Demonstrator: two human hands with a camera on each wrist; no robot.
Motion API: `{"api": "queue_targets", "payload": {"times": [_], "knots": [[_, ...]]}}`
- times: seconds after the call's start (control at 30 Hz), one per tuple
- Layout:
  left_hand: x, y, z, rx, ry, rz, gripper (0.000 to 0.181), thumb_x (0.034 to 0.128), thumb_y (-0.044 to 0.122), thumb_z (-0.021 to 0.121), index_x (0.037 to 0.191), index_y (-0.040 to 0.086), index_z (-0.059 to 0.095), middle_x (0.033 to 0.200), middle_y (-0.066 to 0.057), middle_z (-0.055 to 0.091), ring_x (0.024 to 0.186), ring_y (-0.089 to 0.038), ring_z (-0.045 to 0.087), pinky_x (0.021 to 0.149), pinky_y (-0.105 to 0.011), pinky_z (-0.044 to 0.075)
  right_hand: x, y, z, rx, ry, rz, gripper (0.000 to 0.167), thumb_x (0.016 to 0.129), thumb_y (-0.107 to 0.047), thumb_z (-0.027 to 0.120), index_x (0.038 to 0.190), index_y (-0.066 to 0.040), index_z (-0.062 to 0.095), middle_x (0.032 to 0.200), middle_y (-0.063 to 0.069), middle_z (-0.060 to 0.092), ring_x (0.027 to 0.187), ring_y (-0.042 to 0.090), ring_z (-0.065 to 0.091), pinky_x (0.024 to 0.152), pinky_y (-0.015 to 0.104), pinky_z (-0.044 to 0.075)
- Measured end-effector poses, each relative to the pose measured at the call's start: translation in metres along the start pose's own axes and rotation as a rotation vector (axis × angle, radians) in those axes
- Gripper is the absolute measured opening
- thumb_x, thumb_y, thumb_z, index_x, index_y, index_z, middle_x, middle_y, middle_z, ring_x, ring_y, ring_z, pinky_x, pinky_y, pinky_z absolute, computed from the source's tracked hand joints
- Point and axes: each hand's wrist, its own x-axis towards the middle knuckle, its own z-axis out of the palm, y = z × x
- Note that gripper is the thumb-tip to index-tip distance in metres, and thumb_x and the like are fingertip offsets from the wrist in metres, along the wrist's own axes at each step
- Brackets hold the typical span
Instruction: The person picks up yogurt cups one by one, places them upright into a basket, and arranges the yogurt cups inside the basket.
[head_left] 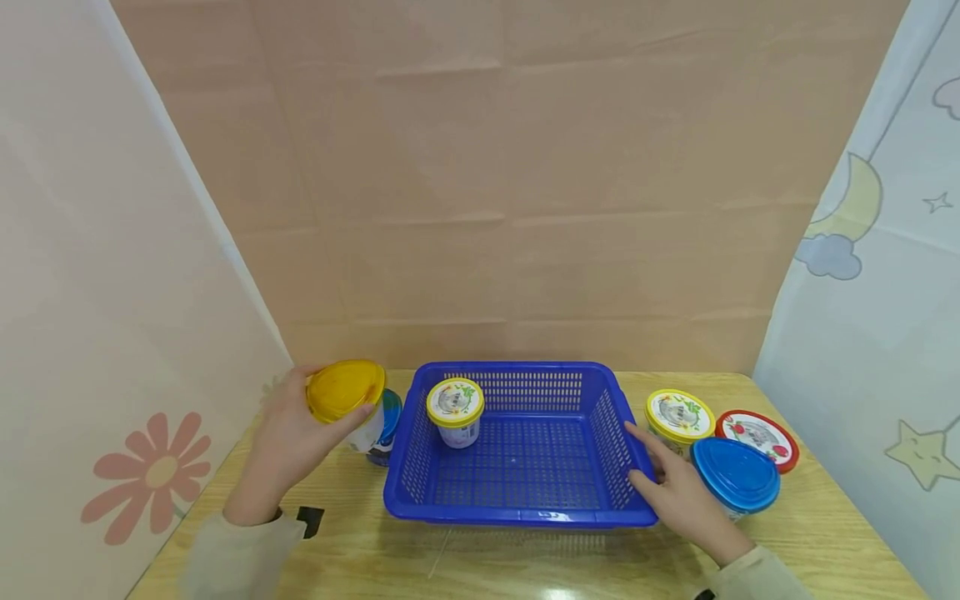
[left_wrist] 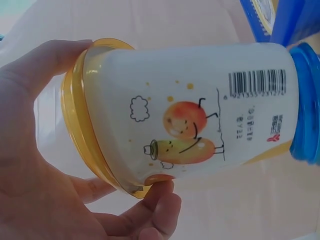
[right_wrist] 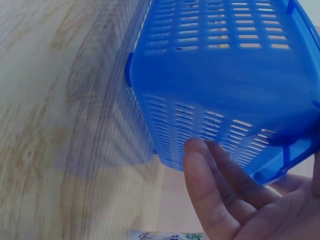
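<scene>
Noted glare-spotted wood-grain table [head_left: 375, 558] before creased tan backdrop [head_left: 510, 183] — flanked by printed sheets [head_left: 75, 275]. Found yellow-lidded tub [head_left: 347, 390] grasped in left hand [head_left: 288, 437], just left of basket [head_left: 517, 515] — found right hand [head_left: 678, 492] gripping basket at its right side.

Basket [head_left: 480, 514]: deep blue, slotted pattern on walls and floor. Amber-lidded tub [left_wrist: 125, 105]: white body, orange-and-green cartoon fruit, black barcode. Tub in basket [head_left: 459, 435]: white lid, yellow rim, green leaf print. Right side: yellow-rimmed lid [head_left: 681, 415], matching print; red-rimmed lid [head_left: 753, 432], red strawberries on white; plain blue lid [head_left: 737, 475]. Table [head_left: 375, 550]: pale yellowish wood grain. Back cloth [head_left: 495, 208]: plain tan. Left cloth [head_left: 90, 250]: whitish, coral-red flower [head_left: 159, 472]. Sleeves [head_left: 240, 550]: beige.
</scene>
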Motion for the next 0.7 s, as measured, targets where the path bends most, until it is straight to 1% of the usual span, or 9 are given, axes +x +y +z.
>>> {"api": "queue_targets", "payload": {"times": [0.07,0.2,0.3,0.57,0.7], "knots": [[0.000,0.003,0.002,-0.015,-0.005,0.004,0.090,0.0822,0.056,0.076,0.141,0.000,0.038,0.125,-0.022,0.054,0.104,-0.035,0.054,0.079,-0.047,0.051,0.000,0.000,0.000,-0.004,-0.001,0.002,0.066,0.099,-0.020,0.060,0.158,-0.015,0.029,0.136,0.034,0.054,0.107,0.035,0.067,0.077,0.047,0.060],[0.000,0.009,0.006,-0.050,-0.034,-0.005,0.092,0.0822,0.058,0.075,0.143,0.000,0.036,0.126,-0.022,0.054,0.104,-0.034,0.055,0.081,-0.047,0.052,0.000,0.001,0.000,-0.009,-0.001,-0.003,0.066,0.099,-0.020,0.059,0.158,-0.016,0.029,0.137,0.035,0.052,0.109,0.037,0.066,0.078,0.048,0.060],[0.000,0.012,0.010,-0.075,-0.052,0.003,0.092,0.0820,0.058,0.076,0.143,0.001,0.037,0.126,-0.021,0.054,0.103,-0.033,0.057,0.082,-0.046,0.052,-0.001,0.002,0.001,-0.006,-0.002,-0.001,0.066,0.099,-0.019,0.060,0.158,-0.015,0.029,0.137,0.035,0.053,0.108,0.036,0.066,0.078,0.047,0.060],[0.005,0.019,0.021,-0.096,-0.067,0.027,0.093,0.0792,0.059,0.077,0.139,0.000,0.039,0.120,-0.019,0.057,0.097,-0.030,0.059,0.077,-0.038,0.053,0.000,0.003,0.001,0.000,-0.006,0.000,0.067,0.099,-0.021,0.060,0.158,-0.017,0.029,0.136,0.035,0.053,0.108,0.036,0.066,0.078,0.047,0.060],[0.007,0.025,0.024,-0.092,-0.081,0.028,0.095,0.0782,0.062,0.077,0.139,0.001,0.038,0.119,-0.019,0.056,0.097,-0.030,0.059,0.075,-0.038,0.055,0.000,0.002,0.001,-0.004,-0.002,-0.007,0.067,0.099,-0.021,0.060,0.158,-0.017,0.029,0.136,0.035,0.053,0.109,0.037,0.066,0.078,0.048,0.060]]}}
